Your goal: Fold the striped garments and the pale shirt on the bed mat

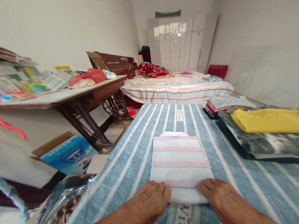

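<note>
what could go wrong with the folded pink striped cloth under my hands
The left hand and right hand press only the near edge of the folded pink-and-white striped cloth, so its far layers might slip apart; a white layer peeks out there. The blue striped bedsheet beneath might bunch and skew the fold.

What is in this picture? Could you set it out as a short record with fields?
Hands: left hand and right hand lie flat on the near edge of the folded pink-striped cloth
Surface: blue striped sheet, with the cloth lying on it
Right side: pile of folded clothes, with a yellow garment on top
Left side: wooden table with packets and bags on it
Far end: second bed, white wardrobe
</note>
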`<state>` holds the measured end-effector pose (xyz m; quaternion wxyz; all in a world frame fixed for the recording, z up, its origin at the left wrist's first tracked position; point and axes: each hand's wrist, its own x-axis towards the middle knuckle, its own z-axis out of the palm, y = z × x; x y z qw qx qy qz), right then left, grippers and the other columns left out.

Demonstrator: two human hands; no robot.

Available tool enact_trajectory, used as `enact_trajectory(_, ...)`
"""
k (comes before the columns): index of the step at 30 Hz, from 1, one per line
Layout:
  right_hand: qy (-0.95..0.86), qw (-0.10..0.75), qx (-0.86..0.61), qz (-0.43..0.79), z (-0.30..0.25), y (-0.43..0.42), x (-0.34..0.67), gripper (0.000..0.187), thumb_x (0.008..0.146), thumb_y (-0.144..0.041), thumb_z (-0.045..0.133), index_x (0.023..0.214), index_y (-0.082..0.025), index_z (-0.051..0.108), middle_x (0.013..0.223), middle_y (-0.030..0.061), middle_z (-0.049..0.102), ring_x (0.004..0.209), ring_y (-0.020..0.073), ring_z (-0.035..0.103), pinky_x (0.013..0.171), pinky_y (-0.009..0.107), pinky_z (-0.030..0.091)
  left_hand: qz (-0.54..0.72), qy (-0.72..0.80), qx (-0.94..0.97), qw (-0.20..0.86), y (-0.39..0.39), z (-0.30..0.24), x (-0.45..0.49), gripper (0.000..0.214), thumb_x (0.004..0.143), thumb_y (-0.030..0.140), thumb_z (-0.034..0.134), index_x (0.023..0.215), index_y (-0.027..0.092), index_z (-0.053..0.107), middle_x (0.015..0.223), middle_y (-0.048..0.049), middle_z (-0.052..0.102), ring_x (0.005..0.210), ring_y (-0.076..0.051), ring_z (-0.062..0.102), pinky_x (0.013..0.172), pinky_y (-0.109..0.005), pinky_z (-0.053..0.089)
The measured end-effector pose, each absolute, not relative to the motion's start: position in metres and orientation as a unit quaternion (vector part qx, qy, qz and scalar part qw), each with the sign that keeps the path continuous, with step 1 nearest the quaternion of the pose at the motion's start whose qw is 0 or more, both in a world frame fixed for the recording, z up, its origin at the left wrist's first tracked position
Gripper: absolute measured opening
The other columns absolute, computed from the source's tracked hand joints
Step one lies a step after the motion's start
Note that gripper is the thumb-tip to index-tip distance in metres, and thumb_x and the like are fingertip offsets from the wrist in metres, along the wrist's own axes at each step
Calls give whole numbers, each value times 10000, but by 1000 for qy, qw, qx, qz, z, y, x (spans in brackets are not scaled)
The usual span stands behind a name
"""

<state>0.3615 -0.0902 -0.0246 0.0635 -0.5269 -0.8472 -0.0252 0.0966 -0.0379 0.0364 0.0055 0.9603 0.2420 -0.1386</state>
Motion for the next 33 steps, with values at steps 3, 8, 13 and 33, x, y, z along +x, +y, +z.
enact_trajectory(3,-853,50,-501,139,19,-64,372,422,675,-71,420,972,-291,624,863,-10,685,768,162,624,694,252,434,-151,255,950,99,-8,69,103,127,819,106,434,895,175,509,854,-40,624,741,-192,598,689,-297,475)
enact_trajectory(8,-796,33,-465,387,79,37,400,125,648,-169,518,721,-180,618,622,-51,563,586,108,516,534,196,353,-145,274,901,304,100,113,124,79,742,179,554,810,174,594,710,45,589,674,-119,554,589,-184,390)
enact_trajectory(13,-703,87,-516,482,47,143,420,246,561,-378,679,635,-153,612,559,-54,490,553,97,429,526,215,322,-126,349,847,380,213,79,148,151,610,252,623,719,149,634,621,54,557,647,-118,497,583,-198,353)
enact_trajectory(33,-640,163,-614,432,-39,176,437,463,586,-561,637,800,-152,664,585,-17,559,513,122,506,425,225,368,-87,453,835,300,252,8,139,258,586,374,660,708,151,616,616,38,541,616,-126,501,545,-212,347)
